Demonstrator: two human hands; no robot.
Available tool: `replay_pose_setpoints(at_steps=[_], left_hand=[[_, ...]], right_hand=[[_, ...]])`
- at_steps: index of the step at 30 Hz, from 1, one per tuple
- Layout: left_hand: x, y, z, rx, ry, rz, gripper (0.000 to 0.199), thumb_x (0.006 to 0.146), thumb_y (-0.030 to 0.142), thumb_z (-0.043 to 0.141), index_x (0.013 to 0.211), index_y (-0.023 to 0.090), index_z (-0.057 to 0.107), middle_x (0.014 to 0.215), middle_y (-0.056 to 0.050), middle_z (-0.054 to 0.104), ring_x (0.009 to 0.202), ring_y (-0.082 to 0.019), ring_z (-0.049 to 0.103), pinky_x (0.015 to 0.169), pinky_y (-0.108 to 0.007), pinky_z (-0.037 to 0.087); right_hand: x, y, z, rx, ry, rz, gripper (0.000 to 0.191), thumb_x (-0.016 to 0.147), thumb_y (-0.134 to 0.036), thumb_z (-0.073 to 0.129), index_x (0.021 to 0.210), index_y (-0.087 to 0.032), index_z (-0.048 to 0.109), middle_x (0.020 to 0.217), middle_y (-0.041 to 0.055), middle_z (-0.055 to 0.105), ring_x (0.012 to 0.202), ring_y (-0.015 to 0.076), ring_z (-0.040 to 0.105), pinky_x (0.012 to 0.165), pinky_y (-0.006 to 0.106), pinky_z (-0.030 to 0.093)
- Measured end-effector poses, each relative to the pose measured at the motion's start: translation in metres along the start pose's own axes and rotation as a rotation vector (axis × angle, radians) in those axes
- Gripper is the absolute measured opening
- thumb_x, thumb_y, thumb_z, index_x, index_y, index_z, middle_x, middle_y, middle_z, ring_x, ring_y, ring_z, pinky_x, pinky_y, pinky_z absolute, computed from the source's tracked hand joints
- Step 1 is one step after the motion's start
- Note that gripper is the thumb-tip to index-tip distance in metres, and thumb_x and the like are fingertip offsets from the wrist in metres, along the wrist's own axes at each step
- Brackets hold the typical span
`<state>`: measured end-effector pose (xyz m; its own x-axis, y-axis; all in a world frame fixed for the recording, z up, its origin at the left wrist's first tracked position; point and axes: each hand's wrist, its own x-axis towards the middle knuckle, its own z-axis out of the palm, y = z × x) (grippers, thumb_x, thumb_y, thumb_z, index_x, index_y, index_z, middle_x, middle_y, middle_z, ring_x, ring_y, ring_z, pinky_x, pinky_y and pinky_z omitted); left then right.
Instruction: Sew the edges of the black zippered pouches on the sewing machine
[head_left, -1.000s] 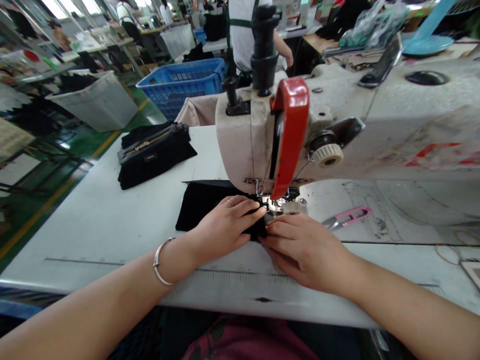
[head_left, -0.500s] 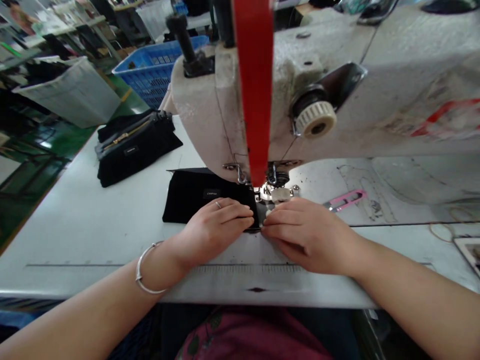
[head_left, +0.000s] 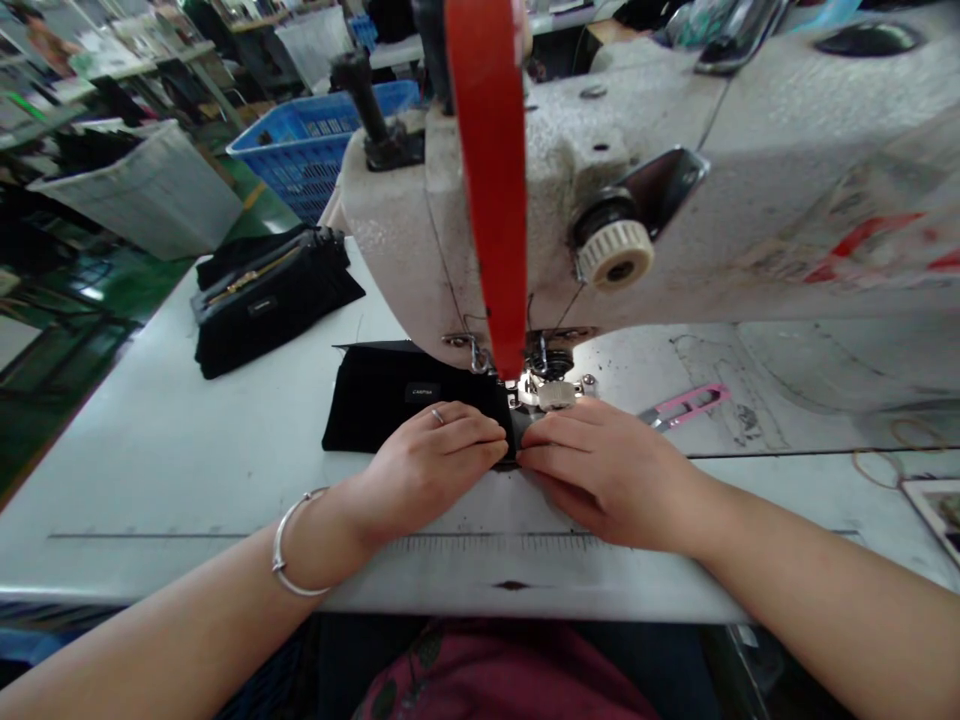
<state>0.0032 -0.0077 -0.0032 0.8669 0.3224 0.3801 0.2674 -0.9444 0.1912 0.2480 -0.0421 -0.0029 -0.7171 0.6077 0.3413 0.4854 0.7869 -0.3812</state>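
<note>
A black fabric piece (head_left: 375, 400) with a small label lies flat on the sewing table, its right edge at the presser foot (head_left: 551, 392) of the sewing machine (head_left: 420, 240). My left hand (head_left: 439, 450), with a ring and a bracelet, is closed on the near right part of the fabric, thumb and fingertips together. Just across from it, my right hand (head_left: 600, 465) pinches the fabric's right edge close in front of the foot. The fingertips of both hands almost meet. A red strip (head_left: 487, 180) on the machine head hides part of the needle area.
Black zippered pouches (head_left: 270, 300) lie in a pile at the table's left. Pink thread snips (head_left: 686, 405) rest right of the foot. Beyond the table stand a blue crate (head_left: 300, 150) and a white bin (head_left: 157, 190). A ruler scale (head_left: 487, 543) runs along the front edge.
The view has shifted slightly, so the machine head appears a little lower and further left. Both hands keep their hold at the fabric's right edge, almost unmoved.
</note>
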Motion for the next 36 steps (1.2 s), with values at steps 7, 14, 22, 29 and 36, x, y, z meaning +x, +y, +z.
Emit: replay_pose_setpoints(at_steps=[7,14,22,29,36], left_hand=[[0.003,-0.001,-0.007,0.019,0.009,0.037,0.017,0.095,0.011,0.053,0.108,0.013,0.064,0.106,-0.006,0.072,0.108,-0.017,0.065,0.096,-0.033,0.056],[0.005,-0.014,-0.004,0.060,0.019,-0.023,0.021,0.098,0.013,0.047,0.107,0.013,0.066,0.107,-0.005,0.072,0.106,-0.015,0.066,0.096,-0.029,0.055],[0.012,-0.036,0.000,0.030,0.044,-0.176,0.023,0.099,0.023,0.048,0.101,0.021,0.071,0.103,0.000,0.074,0.099,-0.014,0.068,0.094,-0.027,0.053],[0.013,-0.054,0.009,0.098,0.095,-0.246,0.023,0.097,0.029,0.052,0.098,0.025,0.074,0.100,0.000,0.074,0.092,-0.017,0.069,0.084,-0.029,0.055],[0.011,-0.057,0.012,0.103,0.105,-0.267,0.022,0.095,0.029,0.053,0.097,0.025,0.075,0.096,0.000,0.074,0.090,-0.017,0.069,0.083,-0.029,0.056]], right_hand=[[-0.001,-0.002,0.002,-0.001,0.008,-0.001,0.031,0.088,-0.015,0.054,0.118,-0.016,0.062,0.118,0.0067,0.066,0.102,0.0231,0.059,0.085,0.041,0.046],[0.004,-0.004,0.002,-0.082,0.007,0.066,0.034,0.089,-0.016,0.051,0.122,-0.014,0.060,0.121,0.0079,0.065,0.103,0.0240,0.060,0.088,0.043,0.048],[0.013,-0.003,0.006,-0.159,-0.020,0.220,0.036,0.088,-0.018,0.050,0.123,-0.013,0.062,0.111,0.0121,0.064,0.106,0.0288,0.058,0.091,0.046,0.049],[0.013,-0.002,0.007,-0.154,-0.043,0.239,0.035,0.090,-0.020,0.049,0.121,-0.013,0.063,0.108,0.0112,0.063,0.105,0.0278,0.057,0.095,0.046,0.048],[0.015,0.000,0.006,-0.156,-0.031,0.212,0.033,0.090,-0.021,0.049,0.119,-0.012,0.064,0.107,0.0122,0.063,0.102,0.0282,0.057,0.092,0.046,0.049]])
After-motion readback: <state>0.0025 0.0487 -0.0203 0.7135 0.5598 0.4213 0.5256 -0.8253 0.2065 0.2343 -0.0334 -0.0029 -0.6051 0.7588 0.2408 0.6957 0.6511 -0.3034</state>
